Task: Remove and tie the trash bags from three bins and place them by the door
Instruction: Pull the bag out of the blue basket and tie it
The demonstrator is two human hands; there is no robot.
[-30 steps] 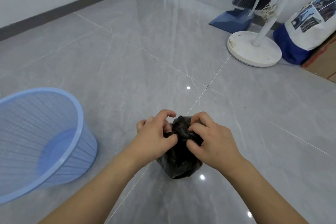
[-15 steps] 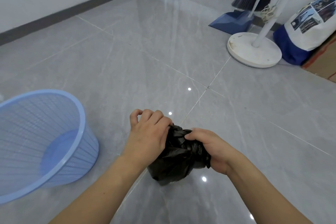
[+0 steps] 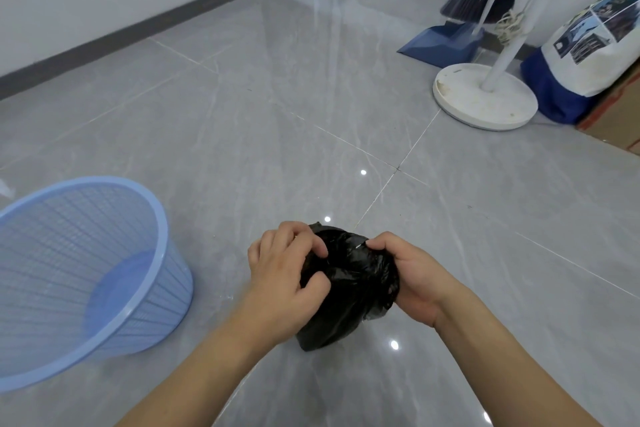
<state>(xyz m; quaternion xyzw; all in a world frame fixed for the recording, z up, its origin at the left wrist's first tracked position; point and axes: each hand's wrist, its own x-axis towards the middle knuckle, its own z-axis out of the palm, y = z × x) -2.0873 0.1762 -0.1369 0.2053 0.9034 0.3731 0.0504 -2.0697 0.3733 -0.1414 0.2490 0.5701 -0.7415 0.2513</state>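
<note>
Low in the middle, the black bag (image 3: 349, 291) is being squeezed by the left hand (image 3: 282, 274) and right hand (image 3: 414, 279), fingers closed tight on it, so thin plastic could be torn by hard pulling.

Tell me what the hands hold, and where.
Both hands, left hand and right hand, grip the black trash bag at its bunched top.

Since a second ago: both hands no longer knuckle-to-knuckle over bag (image 3: 349, 291) top. Left hand (image 3: 282, 282) now on bag's left flank, fingers dug in. Right hand (image 3: 412, 282) dropped to right side, thumb pinching top. Bag tilted, bulging between grips.
</note>
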